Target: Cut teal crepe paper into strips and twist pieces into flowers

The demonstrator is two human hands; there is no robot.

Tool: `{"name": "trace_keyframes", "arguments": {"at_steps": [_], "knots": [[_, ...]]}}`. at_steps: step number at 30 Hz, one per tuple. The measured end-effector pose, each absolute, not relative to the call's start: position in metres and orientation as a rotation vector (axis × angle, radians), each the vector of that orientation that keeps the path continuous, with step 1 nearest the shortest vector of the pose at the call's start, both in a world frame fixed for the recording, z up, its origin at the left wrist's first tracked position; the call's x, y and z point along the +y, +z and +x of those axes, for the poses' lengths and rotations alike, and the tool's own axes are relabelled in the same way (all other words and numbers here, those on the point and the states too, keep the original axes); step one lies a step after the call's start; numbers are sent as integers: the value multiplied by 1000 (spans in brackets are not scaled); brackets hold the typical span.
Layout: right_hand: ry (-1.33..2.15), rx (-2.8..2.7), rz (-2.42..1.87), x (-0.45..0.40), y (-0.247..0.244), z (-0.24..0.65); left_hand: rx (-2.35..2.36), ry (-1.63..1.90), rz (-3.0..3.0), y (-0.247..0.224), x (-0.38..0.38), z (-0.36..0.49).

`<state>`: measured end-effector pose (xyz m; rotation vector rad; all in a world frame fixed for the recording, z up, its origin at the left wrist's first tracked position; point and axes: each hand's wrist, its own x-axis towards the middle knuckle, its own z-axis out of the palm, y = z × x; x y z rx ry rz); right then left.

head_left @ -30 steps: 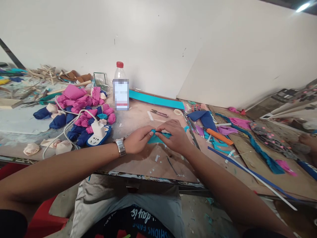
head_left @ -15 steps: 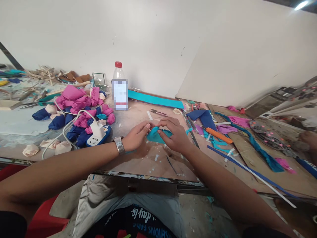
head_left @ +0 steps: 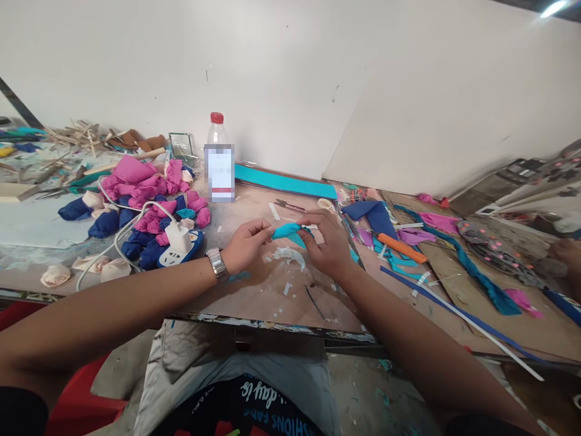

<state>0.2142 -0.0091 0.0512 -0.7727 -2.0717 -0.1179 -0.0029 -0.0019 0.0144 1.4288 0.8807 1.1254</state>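
Note:
Both my hands hold a turquoise fabric strip (head_left: pixel 287 231) just above the table. My left hand (head_left: pixel 246 245) pinches its left end between thumb and fingers. At the other end, my right hand (head_left: pixel 325 241) grips the folded fabric, with part of the strip hanging under the fingers. Beneath the fabric, a whitish smear (head_left: pixel 290 257) marks the brown table surface (head_left: pixel 263 300). A small white scrap (head_left: pixel 287 289) lies nearer the front edge.
To the left are a pile of pink and navy fabric rosettes (head_left: pixel 140 178) and a power strip (head_left: pixel 179 257) with a white cable. Behind stand a bottle (head_left: pixel 217 127) and a turquoise band (head_left: pixel 285 181). An orange-handled cutter (head_left: pixel 402 247) lies right among fabric scraps.
The turquoise fabric has been lifted off the table and drawn into a narrower shape, uncovering the whitish smear. My right hand has moved slightly right and up.

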Motion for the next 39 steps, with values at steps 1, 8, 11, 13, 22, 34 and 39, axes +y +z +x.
{"name": "trace_keyframes", "arguments": {"at_steps": [1,8,11,13,22,34,39], "knots": [[-114,-2072,-785,-9,51,214,876,1134,1410,14,-2,-3],[-74,-2028,-892,-11,51,215,865,1128,1186,11,1,1],[-83,-2038,-879,-11,51,215,837,1122,1149,9,1,1],[-89,-2063,-852,-11,51,214,827,1108,1151,9,1,1],[-101,-2060,-840,-10,50,214,773,1091,1044,14,-2,4],[-52,-2005,-901,-12,52,214,746,1068,1191,15,-5,4],[-53,-1969,-918,-10,52,214,636,1086,1399,21,-9,2]]}}
